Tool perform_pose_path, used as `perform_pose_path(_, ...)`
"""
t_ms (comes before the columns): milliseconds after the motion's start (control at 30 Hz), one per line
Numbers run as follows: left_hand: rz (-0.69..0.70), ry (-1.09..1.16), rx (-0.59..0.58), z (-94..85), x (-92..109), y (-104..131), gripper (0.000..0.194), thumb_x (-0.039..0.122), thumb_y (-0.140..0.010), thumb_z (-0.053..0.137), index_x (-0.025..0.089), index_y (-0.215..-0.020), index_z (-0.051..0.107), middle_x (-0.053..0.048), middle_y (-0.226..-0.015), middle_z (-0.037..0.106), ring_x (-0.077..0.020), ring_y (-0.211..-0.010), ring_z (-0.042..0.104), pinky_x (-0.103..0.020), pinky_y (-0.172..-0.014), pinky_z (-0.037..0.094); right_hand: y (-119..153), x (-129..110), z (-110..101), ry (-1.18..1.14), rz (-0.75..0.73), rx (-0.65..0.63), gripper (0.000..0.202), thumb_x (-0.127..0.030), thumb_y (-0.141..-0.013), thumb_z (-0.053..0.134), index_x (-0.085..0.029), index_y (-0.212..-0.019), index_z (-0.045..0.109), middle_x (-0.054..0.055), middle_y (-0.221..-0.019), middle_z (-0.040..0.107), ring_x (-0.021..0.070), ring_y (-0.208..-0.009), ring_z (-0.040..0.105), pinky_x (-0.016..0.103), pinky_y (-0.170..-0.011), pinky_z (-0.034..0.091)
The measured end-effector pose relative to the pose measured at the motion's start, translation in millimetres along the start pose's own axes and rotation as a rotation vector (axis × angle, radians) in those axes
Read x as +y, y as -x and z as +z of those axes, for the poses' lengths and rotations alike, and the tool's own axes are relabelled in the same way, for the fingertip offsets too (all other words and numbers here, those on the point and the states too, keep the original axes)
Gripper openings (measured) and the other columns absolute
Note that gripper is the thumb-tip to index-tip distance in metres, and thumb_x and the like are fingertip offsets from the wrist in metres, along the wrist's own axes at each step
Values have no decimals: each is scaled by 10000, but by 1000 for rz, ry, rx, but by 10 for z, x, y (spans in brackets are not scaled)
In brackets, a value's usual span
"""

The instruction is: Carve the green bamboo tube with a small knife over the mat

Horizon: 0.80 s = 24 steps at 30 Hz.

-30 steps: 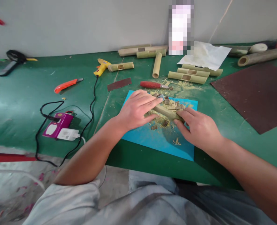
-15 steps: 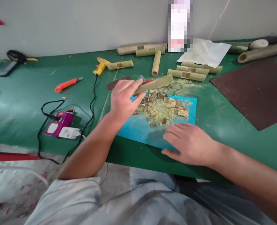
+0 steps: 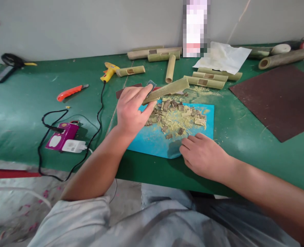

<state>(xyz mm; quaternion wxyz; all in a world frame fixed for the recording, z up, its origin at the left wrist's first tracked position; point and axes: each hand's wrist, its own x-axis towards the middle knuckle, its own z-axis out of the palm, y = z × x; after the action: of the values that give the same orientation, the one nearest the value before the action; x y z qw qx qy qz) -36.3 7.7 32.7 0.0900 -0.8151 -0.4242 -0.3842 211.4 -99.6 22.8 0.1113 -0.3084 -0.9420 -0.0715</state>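
Observation:
My left hand (image 3: 132, 106) is closed around a piece of bamboo tube (image 3: 171, 90), which tilts up to the right above a blue sheet (image 3: 152, 145). A small blue-grey thing (image 3: 152, 84) shows by its fingertips; I cannot make out what it is. On the sheet lies a heap of bamboo shavings and chips (image 3: 179, 116). At the sheet's near right part, my right hand (image 3: 204, 156) has its fingers pinched on the edge, which curls up there. Its fingertips are partly hidden.
Cut bamboo tubes (image 3: 205, 82) lie behind the sheet, with a white paper (image 3: 222, 56) nearby. On the left are a yellow glue gun (image 3: 109, 71), an orange utility knife (image 3: 71, 92) and a purple power strip (image 3: 61, 137) with a cable. A brown sheet (image 3: 275, 103) lies right.
My right hand's fingers have closed on the blue sheet's near edge, which now bends up. My left hand still holds the bamboo tube, slightly more tilted.

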Motion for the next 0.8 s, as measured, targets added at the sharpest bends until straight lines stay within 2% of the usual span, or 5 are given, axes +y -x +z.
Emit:
perform_pose_path(200,-37,-97,46,-52,-61,-25,369,309,-931,623,209,-1286,629,-80,-1160,698,-243,-1077,639,-419,-1015,485,0,126,-47,11,51,131,185,-137,-866,590,-191,-690,611,32,-703,587,188,-678,485,344,-631,304)
perform_pose_path(433,-74,-153,109,-118,-121,-49,385,320,-933,618,205,-1300,604,-96,-1181,694,-253,-1088,628,-431,-1027,467,0,297,-143,12,199,359,114,-159,-910,607,-138,-861,708,69,-827,704,190,-753,556,328,-650,395)
perform_pose_path(667,-96,-79,150,-108,-113,-73,352,343,-936,621,208,-1260,648,-73,-1143,714,-245,-1063,648,-423,-1024,487,-32,383,-174,41,267,484,81,-203,-921,617,-198,-927,698,48,-897,727,176,-788,588,312,-670,427)
perform_pose_path(800,-114,-41,153,-90,-147,-74,355,351,-932,624,215,-1259,654,-73,-1133,721,-246,-1063,655,-431,-1027,492,-112,452,-223,48,333,444,129,-220,-935,583,-220,-925,711,57,-912,721,188,-798,593,338,-683,431)
